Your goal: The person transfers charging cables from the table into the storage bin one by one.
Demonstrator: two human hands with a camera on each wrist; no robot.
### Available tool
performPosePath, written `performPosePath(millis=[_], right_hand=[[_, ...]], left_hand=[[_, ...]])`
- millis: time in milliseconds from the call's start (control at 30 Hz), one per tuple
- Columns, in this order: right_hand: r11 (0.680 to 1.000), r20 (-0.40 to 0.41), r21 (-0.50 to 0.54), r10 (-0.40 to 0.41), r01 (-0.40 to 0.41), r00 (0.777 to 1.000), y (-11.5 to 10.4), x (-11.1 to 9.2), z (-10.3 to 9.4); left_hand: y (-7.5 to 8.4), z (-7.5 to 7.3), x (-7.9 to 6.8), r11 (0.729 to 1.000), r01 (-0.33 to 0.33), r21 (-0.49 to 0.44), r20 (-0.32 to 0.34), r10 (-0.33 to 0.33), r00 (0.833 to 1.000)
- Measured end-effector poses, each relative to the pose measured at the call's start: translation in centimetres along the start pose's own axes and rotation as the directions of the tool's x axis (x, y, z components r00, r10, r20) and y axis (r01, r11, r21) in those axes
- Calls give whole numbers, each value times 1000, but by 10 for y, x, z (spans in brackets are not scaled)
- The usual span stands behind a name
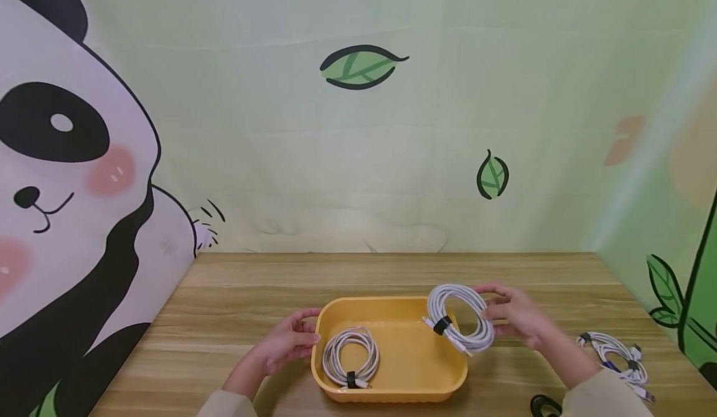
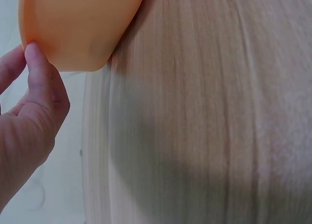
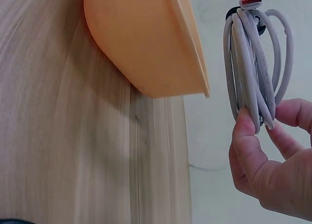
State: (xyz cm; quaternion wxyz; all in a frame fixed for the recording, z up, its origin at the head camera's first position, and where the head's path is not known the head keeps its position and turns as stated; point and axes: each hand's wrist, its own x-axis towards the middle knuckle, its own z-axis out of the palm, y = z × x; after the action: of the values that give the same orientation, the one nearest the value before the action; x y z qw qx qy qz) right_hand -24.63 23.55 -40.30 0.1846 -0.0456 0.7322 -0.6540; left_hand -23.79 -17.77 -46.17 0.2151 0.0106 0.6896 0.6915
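A coiled white cable (image 1: pixel 476 336) bound with a black strap is pinched at its right side between the thumb and fingers of my right hand (image 1: pixel 518 314). It is held over the right end of a yellow plastic tray (image 1: pixel 392 397), and its connector ends point down toward the tray. The right wrist view shows the cable coil (image 3: pixel 251 68) edge-on, with one red-tipped plug at its top. My left hand (image 1: pixel 285 342) grips the left rim of the tray between thumb and fingers. Inside the tray, at the left, lies another coiled cable (image 1: pixel 370 342) with a black strap.
On the wooden table (image 1: pixel 257 274) to the right, beside my right forearm, lie more bundled white cables (image 1: pixel 616 351). A black cable (image 1: pixel 540 404) sits near the front edge, partly cut off by the sleeve. A printed panda backdrop (image 1: pixel 252 124) stands behind the table.
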Motion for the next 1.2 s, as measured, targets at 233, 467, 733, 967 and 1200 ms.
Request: performPosePath(millis=[233, 467, 733, 967, 1200], right_hand=[[1000, 11, -15, 12, -12, 1000, 0, 2, 10], [999, 19, -36, 15, -14, 1000, 1, 6, 19], [999, 40, -41, 9, -7, 999, 2, 10, 27], [999, 52, -47, -2, 4, 999, 2, 12, 36], [999, 81, -41, 2, 2, 997, 0, 15, 44]], left_hand=[[0, -1, 0, 1000, 0, -1, 10, 0, 1000], [0, 0, 0, 1000, -4, 1, 14, 4, 1000], [0, 0, -1, 1000, -4, 8, 9, 4, 1000], [2, 1, -1, 1000, -1, 7, 1, 1, 1000], [2, 1, -2, 1000, -4, 9, 1, 4, 1000]])
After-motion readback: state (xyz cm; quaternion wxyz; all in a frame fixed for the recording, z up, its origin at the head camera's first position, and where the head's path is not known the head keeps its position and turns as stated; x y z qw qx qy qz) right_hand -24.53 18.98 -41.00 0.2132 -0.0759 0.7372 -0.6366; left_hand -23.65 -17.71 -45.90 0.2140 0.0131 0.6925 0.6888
